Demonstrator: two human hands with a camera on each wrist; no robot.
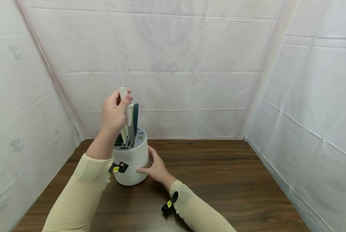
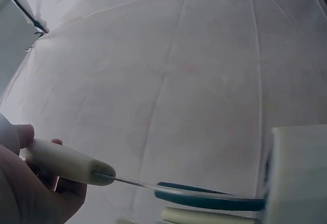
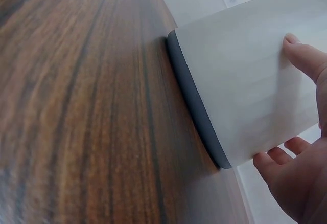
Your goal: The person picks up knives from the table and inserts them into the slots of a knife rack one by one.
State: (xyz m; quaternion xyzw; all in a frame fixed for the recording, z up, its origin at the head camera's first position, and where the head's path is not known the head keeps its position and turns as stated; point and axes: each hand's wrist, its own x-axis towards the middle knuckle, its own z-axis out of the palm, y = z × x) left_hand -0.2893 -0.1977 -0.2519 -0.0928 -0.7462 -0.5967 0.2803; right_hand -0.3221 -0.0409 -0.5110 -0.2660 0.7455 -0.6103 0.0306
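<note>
My left hand (image 1: pixel 113 112) grips the cream handle of a kitchen knife (image 2: pixel 71 163), held nearly upright over a white knife block (image 1: pixel 131 166). The knife's blade runs down to a slot in the grey top, its tip hidden inside. Low on the block's right side, my right hand (image 1: pixel 158 167) holds the wall, thumb in front and fingers round the back. In the right wrist view, the thumb and fingertips of this hand (image 3: pixel 301 175) touch the smooth white wall above a dark base rim.
A dark blue handle (image 1: pixel 136 116) and a pale handle (image 2: pixel 204 216) stand in the block beside the held knife. The block rests on a dark wooden table (image 1: pixel 219 174). White sheeting (image 1: pixel 173 90) walls in the back and both sides.
</note>
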